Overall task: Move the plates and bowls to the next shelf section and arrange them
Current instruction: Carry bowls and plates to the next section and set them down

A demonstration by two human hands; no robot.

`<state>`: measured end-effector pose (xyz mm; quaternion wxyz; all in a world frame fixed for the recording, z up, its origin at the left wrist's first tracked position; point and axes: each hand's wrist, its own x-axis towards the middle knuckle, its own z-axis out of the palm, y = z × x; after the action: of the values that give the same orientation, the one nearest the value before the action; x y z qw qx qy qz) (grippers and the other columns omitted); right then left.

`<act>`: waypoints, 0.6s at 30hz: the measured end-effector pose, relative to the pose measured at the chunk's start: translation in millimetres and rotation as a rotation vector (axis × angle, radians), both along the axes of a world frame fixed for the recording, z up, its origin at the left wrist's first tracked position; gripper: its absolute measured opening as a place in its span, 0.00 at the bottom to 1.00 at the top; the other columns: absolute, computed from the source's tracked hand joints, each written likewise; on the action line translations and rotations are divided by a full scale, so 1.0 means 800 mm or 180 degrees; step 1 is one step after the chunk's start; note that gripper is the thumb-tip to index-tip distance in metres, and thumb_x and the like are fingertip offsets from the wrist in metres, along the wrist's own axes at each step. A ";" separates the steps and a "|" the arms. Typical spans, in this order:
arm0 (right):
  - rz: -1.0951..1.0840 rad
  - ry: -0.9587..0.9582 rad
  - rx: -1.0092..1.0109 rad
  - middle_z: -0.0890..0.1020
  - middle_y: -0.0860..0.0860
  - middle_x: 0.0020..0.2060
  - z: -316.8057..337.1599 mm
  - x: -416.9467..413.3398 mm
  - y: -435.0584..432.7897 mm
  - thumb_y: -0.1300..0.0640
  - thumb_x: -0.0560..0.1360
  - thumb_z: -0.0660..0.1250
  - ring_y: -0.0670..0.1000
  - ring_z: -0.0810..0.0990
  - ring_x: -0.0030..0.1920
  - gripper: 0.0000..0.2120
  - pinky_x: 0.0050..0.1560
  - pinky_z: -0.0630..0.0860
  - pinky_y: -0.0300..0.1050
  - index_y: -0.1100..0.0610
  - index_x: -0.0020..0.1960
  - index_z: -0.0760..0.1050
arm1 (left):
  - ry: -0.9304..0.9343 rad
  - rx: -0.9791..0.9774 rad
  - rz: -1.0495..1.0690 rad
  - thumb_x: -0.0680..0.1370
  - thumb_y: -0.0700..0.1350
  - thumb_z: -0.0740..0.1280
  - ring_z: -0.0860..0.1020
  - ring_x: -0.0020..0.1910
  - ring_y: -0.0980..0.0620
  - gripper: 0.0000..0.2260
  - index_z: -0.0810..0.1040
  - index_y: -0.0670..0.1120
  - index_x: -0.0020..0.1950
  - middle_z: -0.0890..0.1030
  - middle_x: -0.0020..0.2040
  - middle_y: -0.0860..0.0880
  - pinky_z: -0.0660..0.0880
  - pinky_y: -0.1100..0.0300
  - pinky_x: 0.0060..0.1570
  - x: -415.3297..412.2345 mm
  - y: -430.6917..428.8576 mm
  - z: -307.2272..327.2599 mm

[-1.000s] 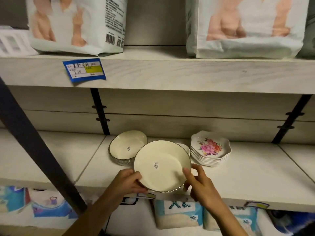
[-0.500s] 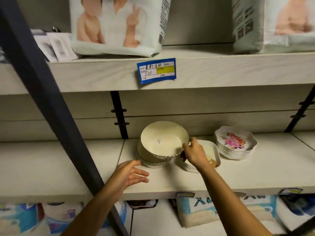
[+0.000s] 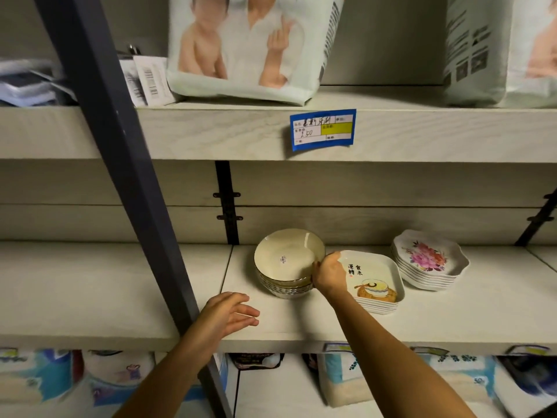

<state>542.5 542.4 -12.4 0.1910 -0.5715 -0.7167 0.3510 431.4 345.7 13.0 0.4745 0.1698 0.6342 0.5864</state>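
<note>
I see my right hand [image 3: 328, 274] with its fingers curled on the right rim of the cream bowl stack [image 3: 286, 267] and my left hand [image 3: 229, 312] spread and empty front-left of that stack, so a one-sided pull could tip it or knock the square plates [image 3: 379, 285] just right of it.

The stack of cream bowls [image 3: 284, 286] with silver-patterned sides stands on the shelf [image 3: 301, 327]. Its top bowl [image 3: 286, 257] lies tilted with its inside toward me and a small sticker at its middle, and my right hand [image 3: 328, 274] grips its rim at 3 o'clock. Just beside it at 3 o'clock lies a level stack of square white plates [image 3: 382, 277] printed with a bowl and black characters; at their 2 o'clock, apart, stands a stack of scalloped plates [image 3: 431, 260] with pink flowers.
</note>
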 end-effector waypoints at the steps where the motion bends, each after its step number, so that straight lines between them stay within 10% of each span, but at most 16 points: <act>1: -0.0013 -0.0017 -0.0011 0.76 0.67 0.59 -0.002 -0.001 0.000 0.58 0.78 0.56 0.65 0.76 0.59 0.18 0.57 0.72 0.55 0.67 0.63 0.60 | -0.0007 -0.0006 0.0004 0.79 0.39 0.60 0.85 0.35 0.46 0.07 0.75 0.37 0.52 0.85 0.34 0.42 0.81 0.64 0.33 -0.001 -0.002 -0.001; 18: 0.0165 -0.0656 0.0474 0.80 0.60 0.58 -0.033 0.001 0.000 0.48 0.80 0.55 0.61 0.78 0.58 0.23 0.55 0.75 0.53 0.56 0.71 0.58 | -0.0081 -0.0089 -0.0021 0.80 0.39 0.57 0.85 0.35 0.48 0.08 0.75 0.38 0.52 0.86 0.35 0.44 0.80 0.65 0.32 -0.012 -0.028 -0.017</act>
<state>543.4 542.4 -39.1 0.1492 -0.5701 -0.7712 0.2410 421.5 323.0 -0.5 0.4868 0.1577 0.6357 0.5779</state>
